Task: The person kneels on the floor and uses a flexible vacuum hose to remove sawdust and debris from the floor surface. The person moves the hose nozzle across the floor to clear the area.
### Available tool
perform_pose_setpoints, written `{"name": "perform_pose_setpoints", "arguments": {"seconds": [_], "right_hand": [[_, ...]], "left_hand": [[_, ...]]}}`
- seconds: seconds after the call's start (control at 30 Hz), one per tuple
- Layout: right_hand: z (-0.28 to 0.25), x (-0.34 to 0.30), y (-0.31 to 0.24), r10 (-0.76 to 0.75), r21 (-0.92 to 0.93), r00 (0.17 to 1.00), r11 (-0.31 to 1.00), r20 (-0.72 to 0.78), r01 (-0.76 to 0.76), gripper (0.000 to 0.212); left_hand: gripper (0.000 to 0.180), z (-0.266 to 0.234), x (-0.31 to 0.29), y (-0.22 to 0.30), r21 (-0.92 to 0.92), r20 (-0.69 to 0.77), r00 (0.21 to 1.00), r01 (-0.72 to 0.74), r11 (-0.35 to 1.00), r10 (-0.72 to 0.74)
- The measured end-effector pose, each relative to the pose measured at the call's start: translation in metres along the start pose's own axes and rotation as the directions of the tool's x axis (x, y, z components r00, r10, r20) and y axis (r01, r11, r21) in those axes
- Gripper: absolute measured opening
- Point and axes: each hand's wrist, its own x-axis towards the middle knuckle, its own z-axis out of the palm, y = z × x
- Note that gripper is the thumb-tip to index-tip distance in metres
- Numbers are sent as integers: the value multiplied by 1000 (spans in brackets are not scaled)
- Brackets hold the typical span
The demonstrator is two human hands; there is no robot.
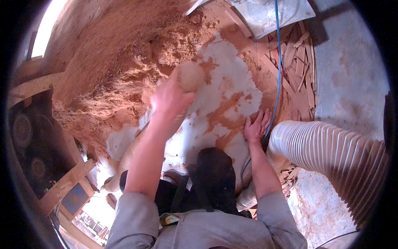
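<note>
My left hand [168,97], slightly blurred, is closed around a ribbed, flexible hose [134,147] near its end. The hose end lies over the floor at the edge of a large heap of reddish-brown sawdust [124,54]. My right hand [258,126] rests with its fingers stretched out on the dusty floor, close beside a thin blue hose or cable [278,62]. It holds nothing that I can see. Between my hands the pale floor [199,128] shows through patches of sawdust.
A thick, whitish corrugated duct [327,143] curves along the right. Loose wood offcuts [296,62] lie beyond my right hand, beside a pale sheet [273,16]. Dark machinery in a wooden frame [66,186] stands at the left.
</note>
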Motion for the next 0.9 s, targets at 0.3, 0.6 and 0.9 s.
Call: {"name": "perform_pose_setpoints", "arguments": {"seconds": [0.3,0.6,0.9], "right_hand": [[0,3,1,-34,0,999,999,-31,34,75],[5,2,3,-40,-16,998,999,-54,39,75],[7,0,7,-23,-18,999,1000,-27,22,76]], "left_hand": [[97,39,-13,-57,-32,21,962,272,962,-271],[91,4,48,-38,-26,-105,969,222,975,-224],[91,-12,61,-16,-23,-177,966,187,982,-188]]}}
